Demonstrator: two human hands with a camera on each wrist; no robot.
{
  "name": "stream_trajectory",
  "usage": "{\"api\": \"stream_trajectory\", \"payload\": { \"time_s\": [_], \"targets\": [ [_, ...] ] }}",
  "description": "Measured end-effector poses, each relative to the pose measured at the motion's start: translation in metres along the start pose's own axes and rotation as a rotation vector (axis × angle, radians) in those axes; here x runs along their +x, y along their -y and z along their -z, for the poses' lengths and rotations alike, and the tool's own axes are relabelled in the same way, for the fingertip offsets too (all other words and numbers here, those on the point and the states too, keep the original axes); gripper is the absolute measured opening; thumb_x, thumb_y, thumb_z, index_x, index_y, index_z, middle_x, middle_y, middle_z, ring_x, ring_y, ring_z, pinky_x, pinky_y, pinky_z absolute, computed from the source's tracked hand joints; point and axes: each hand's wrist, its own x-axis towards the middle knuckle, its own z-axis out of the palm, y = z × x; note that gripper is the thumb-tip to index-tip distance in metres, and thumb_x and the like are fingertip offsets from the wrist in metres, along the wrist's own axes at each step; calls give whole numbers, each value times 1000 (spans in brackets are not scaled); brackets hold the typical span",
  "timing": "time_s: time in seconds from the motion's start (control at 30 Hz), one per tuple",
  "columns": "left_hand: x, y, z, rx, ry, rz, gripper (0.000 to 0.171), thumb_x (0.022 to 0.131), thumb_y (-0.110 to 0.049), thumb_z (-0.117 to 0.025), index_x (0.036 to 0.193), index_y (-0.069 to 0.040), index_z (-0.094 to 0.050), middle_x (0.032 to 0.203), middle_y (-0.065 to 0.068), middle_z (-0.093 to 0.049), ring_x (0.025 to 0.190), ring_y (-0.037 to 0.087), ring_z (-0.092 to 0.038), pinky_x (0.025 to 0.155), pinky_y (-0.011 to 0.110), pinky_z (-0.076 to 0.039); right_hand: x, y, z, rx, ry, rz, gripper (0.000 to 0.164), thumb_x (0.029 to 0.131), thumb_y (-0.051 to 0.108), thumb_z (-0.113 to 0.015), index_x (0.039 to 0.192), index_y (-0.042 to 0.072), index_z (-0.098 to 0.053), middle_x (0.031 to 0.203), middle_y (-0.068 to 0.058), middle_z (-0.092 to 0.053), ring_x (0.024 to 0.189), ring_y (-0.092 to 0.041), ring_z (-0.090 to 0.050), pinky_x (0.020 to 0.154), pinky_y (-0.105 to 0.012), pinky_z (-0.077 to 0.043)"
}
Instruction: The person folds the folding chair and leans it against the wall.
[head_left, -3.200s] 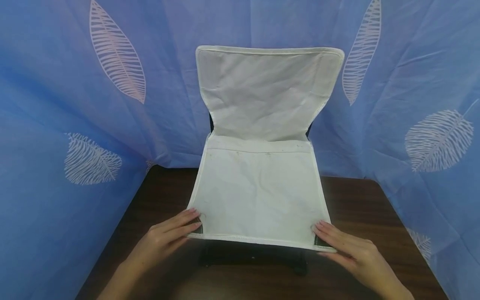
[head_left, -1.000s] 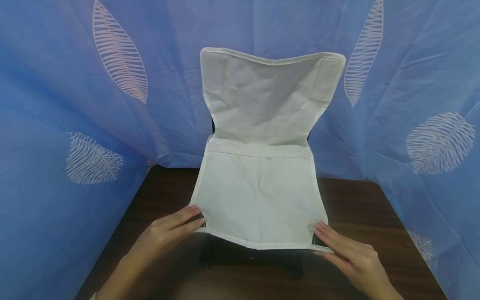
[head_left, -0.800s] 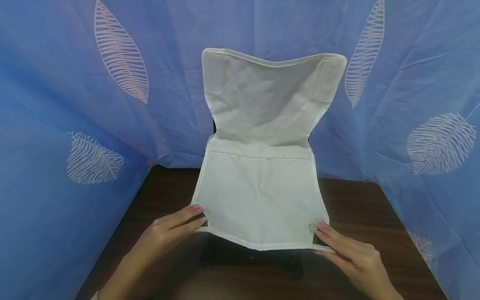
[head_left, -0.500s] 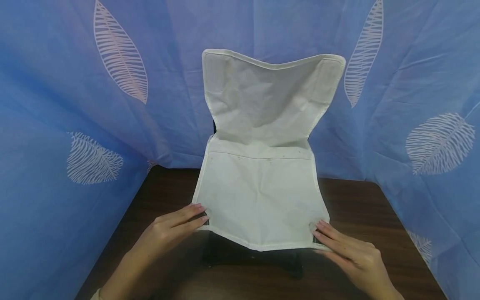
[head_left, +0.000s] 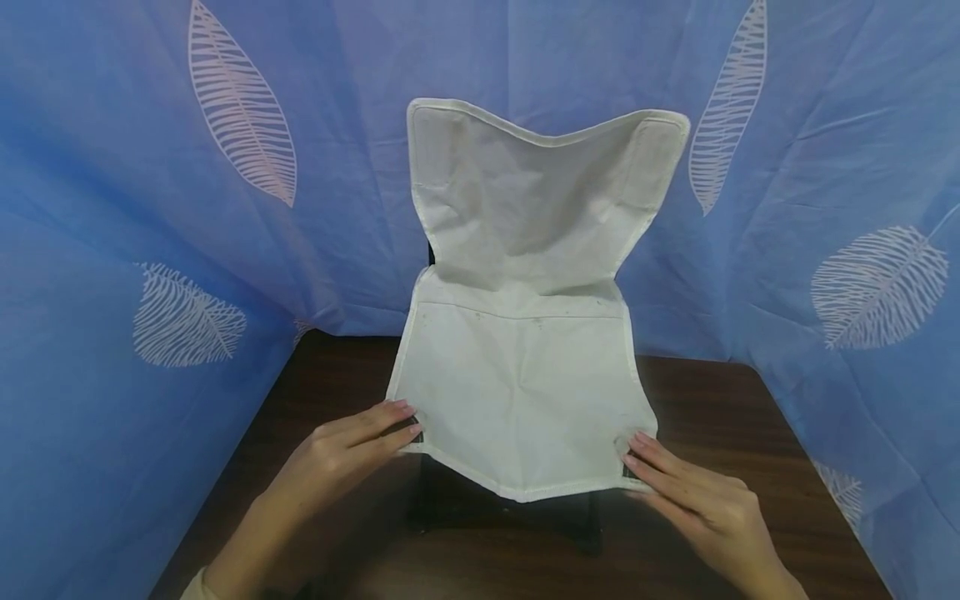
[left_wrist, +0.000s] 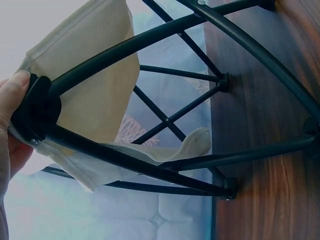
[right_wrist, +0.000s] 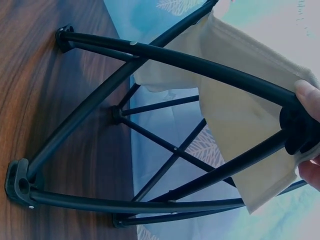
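A small folding chair with a white fabric seat [head_left: 517, 392] and backrest [head_left: 540, 192] stands on the table. Its dark crossed tube frame [left_wrist: 166, 120] shows under the fabric in both wrist views. My left hand [head_left: 341, 454] grips the front left seat corner, thumb against the black plastic joint [left_wrist: 37, 107]. At the front right corner, my right hand [head_left: 693, 500] pinches the fabric and another black joint [right_wrist: 297, 125], fingers on top and thumb beneath. The seat's front edge sags to a point in the middle, and the backrest's top edge dips.
The dark wooden table [head_left: 705, 417] carries the chair, with its black feet [right_wrist: 22, 182] on the wood. Blue curtains [head_left: 337, 167] with white leaf prints hang behind and on both sides.
Both hands have drawn slightly closer together and up, holding the same corners. The seat's front edge and the backrest's top edge went from nearly straight to sagging.
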Motion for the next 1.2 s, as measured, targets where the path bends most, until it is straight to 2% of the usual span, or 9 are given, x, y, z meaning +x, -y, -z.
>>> {"api": "stream_trajectory", "payload": {
  "time_s": [0.37,0.6,1.2],
  "targets": [
    [16,1,-1,27,-42,-26,28,102,-18,-49,112,-11,-74,109,11,-74,94,22,-72,78,32,-59,22,3,-4,-44,-37,-1,32,92,22,-64,97,-9,-74,121,-10,-67,121,-6,-59,97,-9,-45],
    [27,1,-3,10,-57,-49,27,102,-16,-49,112,-11,-74,109,11,-74,94,22,-72,78,32,-60,32,3,-5,-40,-66,32,31,91,21,-65,96,-7,-74,120,-10,-68,120,-6,-59,97,-10,-46],
    [59,3,-6,100,-45,-166,26,102,-9,-48,111,-9,-72,108,9,-73,96,19,-72,81,30,-60,58,-3,-10,-21,-58,129,26,92,18,-65,101,-4,-74,120,-12,-67,122,-9,-59,100,-13,-46]
  ]
}}
